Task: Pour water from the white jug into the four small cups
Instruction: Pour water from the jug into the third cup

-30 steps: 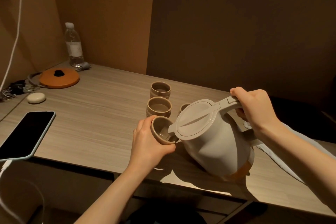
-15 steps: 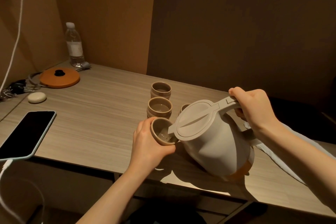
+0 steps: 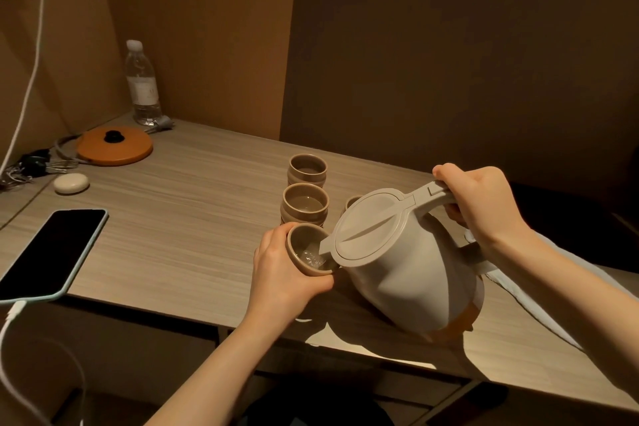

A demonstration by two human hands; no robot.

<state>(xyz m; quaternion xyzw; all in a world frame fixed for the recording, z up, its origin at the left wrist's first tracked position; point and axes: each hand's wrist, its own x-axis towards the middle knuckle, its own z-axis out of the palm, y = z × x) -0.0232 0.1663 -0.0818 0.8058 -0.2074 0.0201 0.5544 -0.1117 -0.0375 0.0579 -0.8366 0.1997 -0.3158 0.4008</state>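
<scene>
My right hand (image 3: 484, 204) grips the handle of the white jug (image 3: 408, 266), which is tilted to the left with its spout over a small brown cup (image 3: 304, 249). My left hand (image 3: 283, 273) holds that cup, tilted toward the spout, and water shows in its bottom. Behind it stand two more small cups, the middle cup (image 3: 304, 202) with water in it and the far cup (image 3: 307, 168). A fourth cup (image 3: 352, 201) peeks out behind the jug's lid, mostly hidden.
A black phone (image 3: 52, 252) on a white cable lies at the table's left front edge. Further back left are an orange lid (image 3: 116, 146), a white pebble-shaped object (image 3: 71, 183), keys and a water bottle (image 3: 142, 83). A white cloth (image 3: 539, 304) lies under my right forearm.
Water now shows in the bottom of the held cup. Both hands and the jug stay almost where they were.
</scene>
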